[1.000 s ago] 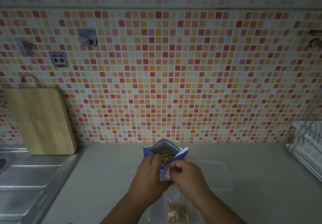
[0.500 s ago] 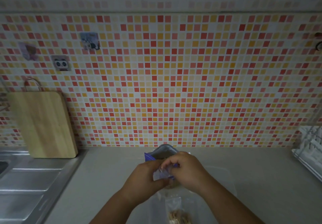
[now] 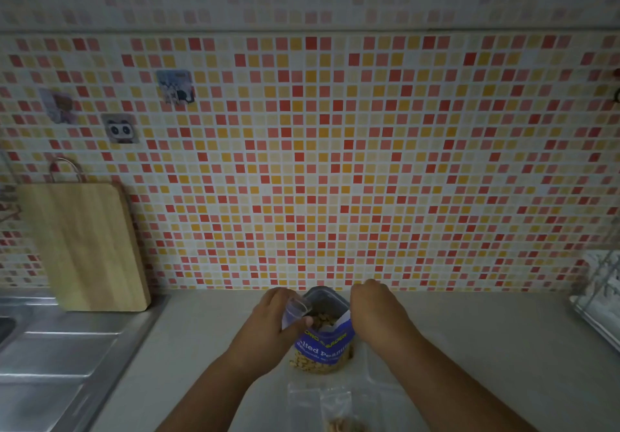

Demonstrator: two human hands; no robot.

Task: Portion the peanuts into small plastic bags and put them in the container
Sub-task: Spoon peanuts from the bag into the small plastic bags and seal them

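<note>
A tiled wall is filling most of the view while a person is working at the back edge of a pale table (image 3: pixel 469 347), flanked by a steel sink (image 3: pixel 50 347) at its left end and a wooden cutting board (image 3: pixel 84 247) leaning upright against the tiles. Toward the near edge, a clear container (image 3: pixel 375 381) is lying faintly visible, already holding at least one filled bag (image 3: pixel 342 415) of nuts. Just behind it, the blue peanut packet (image 3: pixel 323 344) is standing upright with its torn mouth gaping upward, its long axis running top to bottom. The left hand (image 3: pixel 268 327) is pinching a small empty plastic bag (image 3: pixel 297 310) by its mouth, holding it right against the packet's upper left rim. The right hand (image 3: pixel 379 310) is hovering just beside the packet's right edge, fingers curled downward; whether it is gripping anything cannot be told. The packet is sitting directly between the two hands, the left one touching or nearly touching it and so the nearer. The peanuts (image 3: pixel 322 321) are lying just to the right of the small bag's opening, so the next transfer appears to call for a short sideways reach into the packet.
</note>
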